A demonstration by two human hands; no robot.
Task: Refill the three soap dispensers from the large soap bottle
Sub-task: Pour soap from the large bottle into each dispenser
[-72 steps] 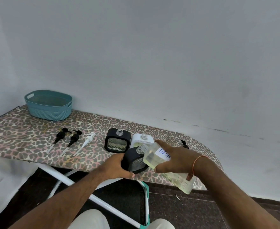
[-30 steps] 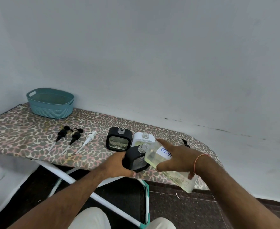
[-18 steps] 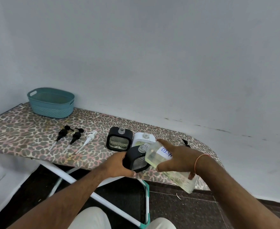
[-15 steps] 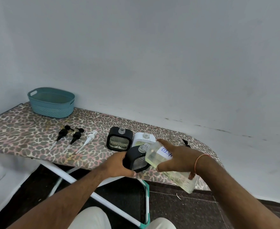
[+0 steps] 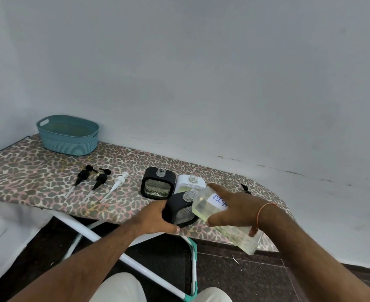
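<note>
Head view shows little change: right hand [image 5: 234,205] still grips the tipped large soap bottle [image 5: 225,221], mouth at the near black dispenser [image 5: 180,211] steadied by the left hand [image 5: 155,219] at the counter [image 5: 38,171] edge, so pouring continues.

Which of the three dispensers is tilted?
The near black dispenser, gripped by the left hand; the far black dispenser and white dispenser stand upright.

Orange wrist thread [image 5: 258,216], seemingly cream trousers [image 5: 118,288].
</note>
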